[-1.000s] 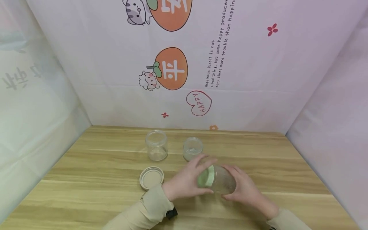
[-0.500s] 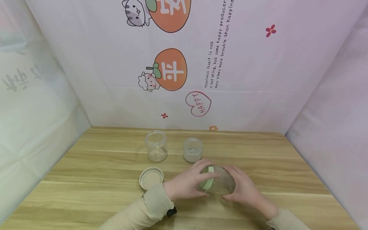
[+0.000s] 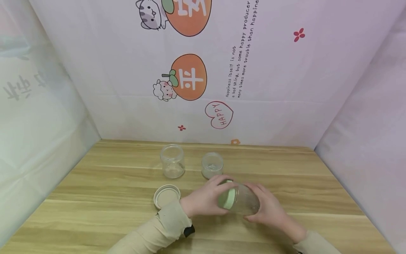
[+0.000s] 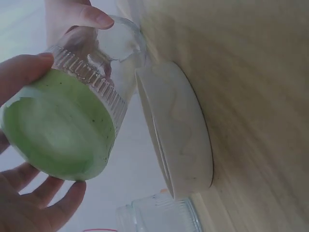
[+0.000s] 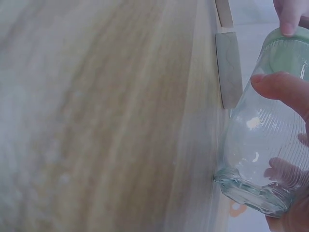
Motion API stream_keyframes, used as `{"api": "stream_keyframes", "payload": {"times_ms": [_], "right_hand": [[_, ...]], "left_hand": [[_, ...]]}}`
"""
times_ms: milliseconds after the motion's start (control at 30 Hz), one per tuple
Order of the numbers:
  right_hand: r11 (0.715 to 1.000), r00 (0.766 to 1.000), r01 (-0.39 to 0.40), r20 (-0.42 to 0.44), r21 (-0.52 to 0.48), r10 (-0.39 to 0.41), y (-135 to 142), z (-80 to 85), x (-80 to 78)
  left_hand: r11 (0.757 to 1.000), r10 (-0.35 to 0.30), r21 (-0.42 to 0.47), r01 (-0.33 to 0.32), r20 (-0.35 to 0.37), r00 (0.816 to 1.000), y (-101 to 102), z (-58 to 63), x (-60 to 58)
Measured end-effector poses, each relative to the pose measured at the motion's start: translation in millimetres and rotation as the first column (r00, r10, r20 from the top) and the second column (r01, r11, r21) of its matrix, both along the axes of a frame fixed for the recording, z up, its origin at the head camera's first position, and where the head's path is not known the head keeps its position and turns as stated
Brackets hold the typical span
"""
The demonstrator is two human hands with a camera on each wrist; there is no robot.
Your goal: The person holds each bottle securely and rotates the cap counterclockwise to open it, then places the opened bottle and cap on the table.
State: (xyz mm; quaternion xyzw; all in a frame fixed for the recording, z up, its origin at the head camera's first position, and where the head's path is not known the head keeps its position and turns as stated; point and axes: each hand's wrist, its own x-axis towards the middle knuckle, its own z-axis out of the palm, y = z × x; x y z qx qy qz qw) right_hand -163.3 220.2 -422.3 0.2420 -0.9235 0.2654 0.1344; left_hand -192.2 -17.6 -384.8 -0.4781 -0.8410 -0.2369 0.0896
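A clear ribbed glass jar [image 3: 245, 198] is held tilted on its side above the table, its green lid [image 3: 229, 195] facing left. Round the edge of that lid curl the thumb and fingertips of my left hand [image 3: 203, 200]. My right hand [image 3: 269, 206] grips the jar's body toward its base, thumb on the near side. In the left wrist view the round green lid [image 4: 63, 128] shows its top face, with fingertips at its rim. The right wrist view shows the thick glass base and the ridges along the jar [image 5: 270, 130].
A beige lid [image 3: 167, 197] lies inside-up left of my left hand. Another pale lid [image 4: 178, 130] sits beneath the hands, hidden in the head view. Behind stand two open glass jars, a taller one [image 3: 172, 165] and a shorter one [image 3: 212, 165]. A printed cloth [image 3: 269, 116] backs the wooden table.
My left hand's fingers closed over the green lid, turned it slightly, then shifted back along its edge. The right hand has kept its hold on the jar; the jars and beige lid stay put.
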Motion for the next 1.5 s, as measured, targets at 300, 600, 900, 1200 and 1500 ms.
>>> {"api": "stream_keyframes", "payload": {"times_ms": [300,600,900,1200,1500], "right_hand": [[1.000,1.000,0.004,0.011,-0.030,-0.004,4.6,-2.4,-2.0],[0.984,0.996,0.091,0.004,-0.156,-0.092,19.1,-2.9,1.7],[0.936,0.956,0.290,0.108,-0.200,-0.273,51.4,23.8,18.0],[0.878,0.905,0.425,0.133,-0.221,-0.405,89.4,37.0,26.6],[0.797,0.852,0.524,0.197,-0.300,-0.485,111.5,36.1,30.1]], "left_hand": [[0.989,0.095,0.096,-0.111,0.155,0.983,-3.0,0.3,-1.5],[0.957,0.029,0.263,-0.126,0.344,0.939,-6.7,1.9,-0.4],[0.884,-0.051,0.375,-0.278,0.670,0.741,9.4,-0.2,9.6],[0.915,-0.066,0.338,-0.221,0.665,0.744,63.5,-8.5,10.5],[0.962,-0.018,0.236,-0.133,0.545,0.839,99.3,-14.9,16.3]]}}
